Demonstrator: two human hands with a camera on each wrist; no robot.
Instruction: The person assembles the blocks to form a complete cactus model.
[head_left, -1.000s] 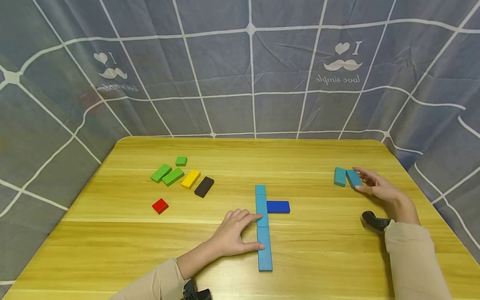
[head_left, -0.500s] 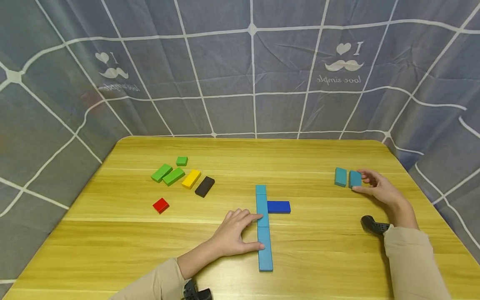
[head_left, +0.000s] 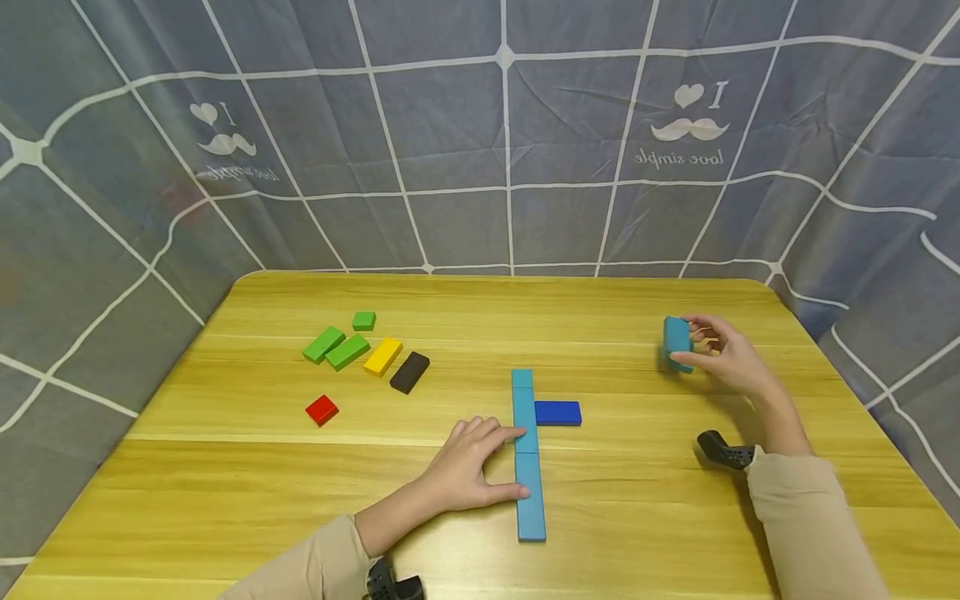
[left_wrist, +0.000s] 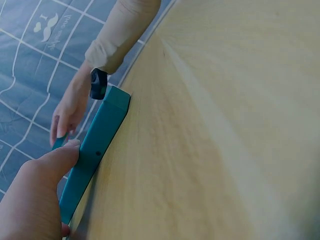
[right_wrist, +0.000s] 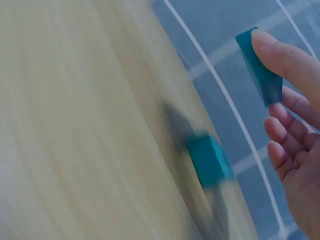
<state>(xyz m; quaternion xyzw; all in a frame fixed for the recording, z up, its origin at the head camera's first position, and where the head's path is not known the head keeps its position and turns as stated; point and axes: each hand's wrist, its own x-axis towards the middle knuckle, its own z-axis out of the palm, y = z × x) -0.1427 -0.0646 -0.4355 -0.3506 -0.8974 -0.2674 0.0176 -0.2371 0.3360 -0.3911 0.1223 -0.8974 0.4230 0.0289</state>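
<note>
My right hand (head_left: 723, 354) pinches a light blue block (head_left: 677, 335) between thumb and fingers, raised off the table at the right. Under it, mostly covered in the head view, a second light blue block (right_wrist: 207, 160) lies on the table; the right wrist view shows the two apart. My left hand (head_left: 468, 471) rests thumb and index fingertips on a straight row of light blue blocks (head_left: 530, 521) at the middle. In the left wrist view the thumb touches the row's near block (left_wrist: 95, 150). Against the row's right side lies a dark blue block (head_left: 558, 413).
To the left on the wooden table (head_left: 225, 500) lie several green blocks (head_left: 347, 353), a yellow block (head_left: 383, 357), a black block (head_left: 409, 372) and a red block (head_left: 322, 410). A grey-blue curtain (head_left: 450, 142) with white lines hangs behind the table.
My right hand has taken hold of the farther-right light blue block, lifted it and carried it left over the other one. The left hand stays put on the row.
</note>
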